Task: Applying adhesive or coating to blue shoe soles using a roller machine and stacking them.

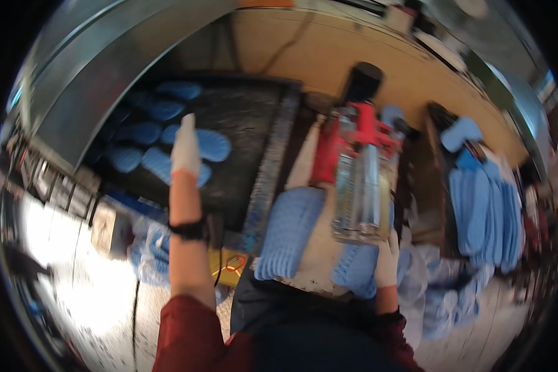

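Observation:
My left hand (186,146), in a pale glove, reaches out over a dark flat bed (248,124) at the left. Its fingers are stretched forward, above or touching a light blue shoe sole (212,146); I cannot tell which. Another blue sole (158,164) lies just nearer, partly behind the wrist. My right hand (387,259), also gloved, is low beside a red and silver machine (359,180). Close to its left is a stack of blue soles (356,268). Blur and the machine hide most of its fingers, so its grip does not show.
Several more soles (164,110) lie on the dark bed under a metal hood (99,80). A long stack of soles (289,232) rests left of the machine. At the right, rows of soles (487,211) stand by a wooden panel, with bagged soles (443,304) below.

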Tool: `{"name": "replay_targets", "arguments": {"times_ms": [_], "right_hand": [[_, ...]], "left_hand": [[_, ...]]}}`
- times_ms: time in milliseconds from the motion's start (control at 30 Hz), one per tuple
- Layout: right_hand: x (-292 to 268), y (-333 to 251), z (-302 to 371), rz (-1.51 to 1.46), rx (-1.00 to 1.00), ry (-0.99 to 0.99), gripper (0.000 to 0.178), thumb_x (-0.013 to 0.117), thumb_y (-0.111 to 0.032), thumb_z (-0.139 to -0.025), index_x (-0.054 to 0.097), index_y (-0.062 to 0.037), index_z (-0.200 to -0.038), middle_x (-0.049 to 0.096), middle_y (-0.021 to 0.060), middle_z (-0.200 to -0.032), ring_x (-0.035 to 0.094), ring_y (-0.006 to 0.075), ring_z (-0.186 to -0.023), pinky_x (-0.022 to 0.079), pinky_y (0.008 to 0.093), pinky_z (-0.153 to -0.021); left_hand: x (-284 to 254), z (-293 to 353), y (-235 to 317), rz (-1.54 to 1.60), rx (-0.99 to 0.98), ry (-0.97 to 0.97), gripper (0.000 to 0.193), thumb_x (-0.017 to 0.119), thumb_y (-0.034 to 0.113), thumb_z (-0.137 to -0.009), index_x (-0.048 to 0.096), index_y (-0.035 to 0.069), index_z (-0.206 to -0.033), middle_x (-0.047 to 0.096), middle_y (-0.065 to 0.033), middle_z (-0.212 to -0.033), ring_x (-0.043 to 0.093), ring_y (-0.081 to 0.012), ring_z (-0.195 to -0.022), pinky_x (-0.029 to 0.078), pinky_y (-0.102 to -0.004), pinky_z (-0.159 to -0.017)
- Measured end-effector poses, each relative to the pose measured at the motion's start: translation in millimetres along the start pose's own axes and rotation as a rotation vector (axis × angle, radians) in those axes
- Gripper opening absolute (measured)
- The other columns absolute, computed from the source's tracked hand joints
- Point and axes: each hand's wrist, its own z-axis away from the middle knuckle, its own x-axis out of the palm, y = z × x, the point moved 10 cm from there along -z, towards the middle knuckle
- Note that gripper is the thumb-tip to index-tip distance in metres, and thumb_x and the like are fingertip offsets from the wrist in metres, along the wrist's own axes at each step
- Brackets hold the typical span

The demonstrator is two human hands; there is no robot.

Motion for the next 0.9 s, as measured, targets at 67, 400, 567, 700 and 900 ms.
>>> {"name": "replay_targets", "arguments": {"times_ms": [67,400,567,700,900], "right_hand": [[0.1,-42.7,-4.1,0.080,-0.054,0.043,0.038,0.052,-0.011,-0.097,0.051,0.0014,-0.132,0.061,0.0092,-0.122,0.054,0.0165,-0.113,0.041,0.0286,-0.098],[-3.6,-158.4,-29.0,0.638,-0.855,0.130,0.042,0.055,0.002,-0.086,0.064,-0.0162,-0.123,0.062,0.0190,-0.123,0.061,0.0369,-0.108,0.049,0.0407,-0.092],[16.9,-157.0,-22.7,0.657,-0.867,0.005,0.042,0.056,0.002,-0.087,0.060,-0.0123,-0.127,0.062,0.0174,-0.124,0.061,0.0342,-0.107,0.050,0.0378,-0.090],[-21.5,-120.1,-18.2,0.063,-0.497,0.147,0.028,0.053,-0.008,-0.096,0.058,-0.0025,-0.123,0.064,0.0118,-0.117,0.063,0.0219,-0.100,0.051,0.0319,-0.085],[-31.7,-35.2,-9.0,-0.260,0.013,0.195,0.024,0.049,-0.023,-0.101,0.062,-0.0021,-0.105,0.065,0.0032,-0.085,0.058,0.0084,-0.072,0.047,0.0237,-0.063]], "left_hand": [[-9.3,14.1,-21.2,0.047,0.362,-0.174,0.065,0.042,0.044,-0.102,0.031,0.001,-0.149,0.040,-0.0124,-0.148,0.043,-0.0216,-0.134,0.036,-0.0312,-0.109],[120.4,209.4,37.3,0.780,0.015,-0.484,0.060,0.039,0.027,-0.104,0.014,0.008,-0.155,0.025,-0.0164,-0.155,0.027,-0.0318,-0.143,0.024,-0.0512,-0.115],[157.4,226.9,65.0,0.696,0.123,-0.698,0.076,0.042,0.048,-0.101,0.009,0.008,-0.156,0.012,-0.0162,-0.161,0.011,-0.0304,-0.149,0.013,-0.0479,-0.119],[177.1,215.3,91.7,0.664,0.348,-0.696,0.067,0.037,0.042,-0.104,0.013,0.006,-0.155,0.013,-0.0162,-0.161,0.012,-0.0308,-0.149,0.012,-0.0469,-0.120],[211.8,182.4,100.5,0.432,0.493,-0.606,0.060,0.038,0.035,-0.105,0.023,0.000,-0.151,0.028,-0.0179,-0.155,0.028,-0.0285,-0.141,0.021,-0.0379,-0.116]]}}
